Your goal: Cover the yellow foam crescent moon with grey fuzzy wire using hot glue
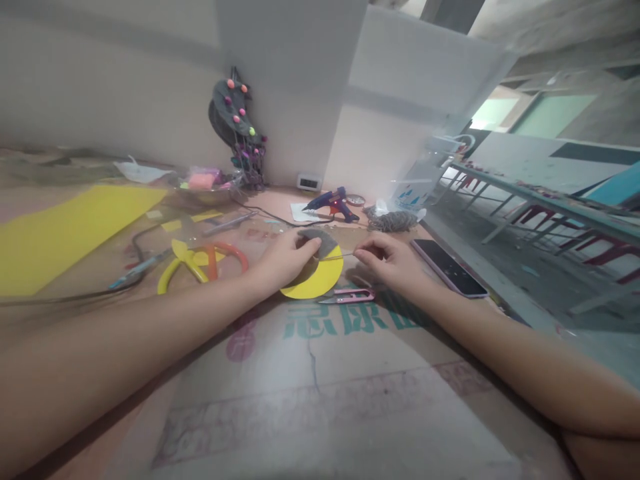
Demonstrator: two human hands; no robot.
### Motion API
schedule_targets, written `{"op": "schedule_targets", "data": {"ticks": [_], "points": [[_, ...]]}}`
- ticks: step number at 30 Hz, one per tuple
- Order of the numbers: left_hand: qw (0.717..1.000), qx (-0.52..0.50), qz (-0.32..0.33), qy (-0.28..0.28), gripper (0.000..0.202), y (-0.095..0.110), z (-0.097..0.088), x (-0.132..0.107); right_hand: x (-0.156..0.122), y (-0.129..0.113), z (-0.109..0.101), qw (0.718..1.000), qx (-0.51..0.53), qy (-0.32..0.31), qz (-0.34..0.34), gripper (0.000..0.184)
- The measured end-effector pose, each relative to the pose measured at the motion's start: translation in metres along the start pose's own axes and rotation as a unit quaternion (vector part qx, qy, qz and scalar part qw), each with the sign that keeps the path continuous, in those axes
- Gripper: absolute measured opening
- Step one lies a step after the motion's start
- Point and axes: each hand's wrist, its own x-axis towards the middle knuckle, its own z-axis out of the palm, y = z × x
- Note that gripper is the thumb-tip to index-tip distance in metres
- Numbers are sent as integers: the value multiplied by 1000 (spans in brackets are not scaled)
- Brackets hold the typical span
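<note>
A yellow disc [320,279], its upper part covered in grey yarn [325,241], lies under my left hand [291,259]. The left thumb presses on the disc, and the other fingers are mostly hidden behind it. From the disc a thin grey yarn strand [340,257] runs across to my right hand [384,259], whose thumb and forefinger pinch its end. Just below the disc are pink thread snips [350,296]. A grey yarn bundle [393,219] sits beyond the right hand.
To the left lie yellow-handled pliers [183,263], orange-handled scissors [225,253] and a yellow sheet [75,230]. A blue glue gun [333,203] stands at the back, trailing a cord. A phone [450,268] rests at right. A pompom-trimmed grey crescent [233,113] leans on the wall.
</note>
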Motion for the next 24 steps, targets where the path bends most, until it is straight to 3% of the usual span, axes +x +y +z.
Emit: {"op": "schedule_targets", "data": {"ticks": [3, 7, 11, 15, 19, 24], "points": [[999, 21, 15, -22, 24, 2, -1, 0, 2, 5, 3, 1000, -4, 0, 0, 18], [999, 36, 4, -30, 27, 5, -2, -2, 2, 6, 4, 997, 25, -22, 74, 22], [998, 49, -5, -44, 31, 6, -2, -3, -2, -3, 2, 981, 154, -39, 113, 36], [997, 53, -7, -48, 33, 4, -2, -3, -5, -14, 3, 957, 261, -32, 124, 37], [998, 54, 9, -44, 33, 6, -3, -4, -7, -17, 7, 954, 231, -96, 162, 39], [996, 47, 14, -77, 36, 13, -3, -8, -9, -18, 13, 943, 225, -155, 189, 26]]}}
